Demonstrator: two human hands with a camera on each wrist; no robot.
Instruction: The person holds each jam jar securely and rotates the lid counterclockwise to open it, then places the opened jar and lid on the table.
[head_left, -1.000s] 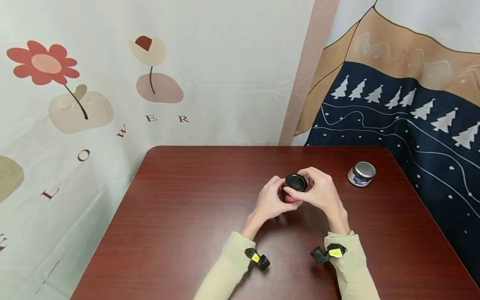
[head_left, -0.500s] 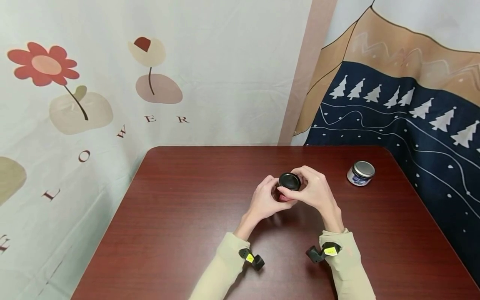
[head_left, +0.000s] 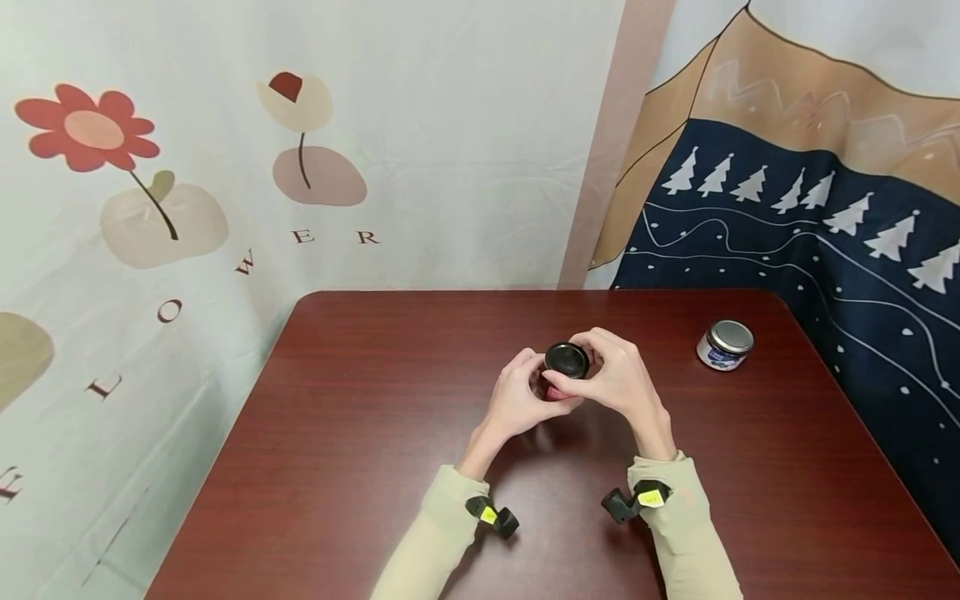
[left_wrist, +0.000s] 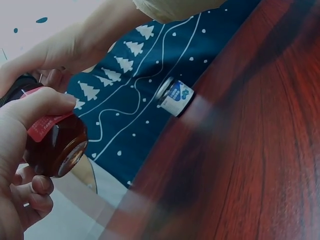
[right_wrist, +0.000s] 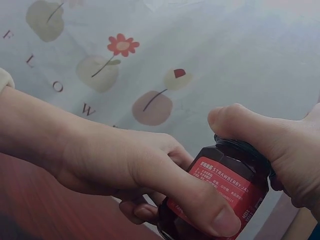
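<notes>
My left hand [head_left: 517, 400] grips the body of a strawberry jam jar [right_wrist: 227, 167], its thumb across the red label. The jar is dark glass with angled sides, held tilted above the table. At its top, the thumb and fingers of my right hand [head_left: 621, 379] pinch the round black lid [head_left: 567, 360]. In the left wrist view the jar's glass base [left_wrist: 70, 157] shows below the left thumb, while the lid lies mostly behind that hand. The right wrist view has the right thumb along the lid's edge, which sits on the jar.
A second jar [head_left: 725, 345], with a silver lid and a white and blue label, stands at the table's back right. The dark red wooden table [head_left: 360, 433] has rounded back corners. Printed cloths [head_left: 465, 150] hang behind it. Both wrists carry small black cameras.
Both hands have shifted a little to the left together with the strawberry jam jar. The grip on its body and lid looks the same, and the second jar stays in place.
</notes>
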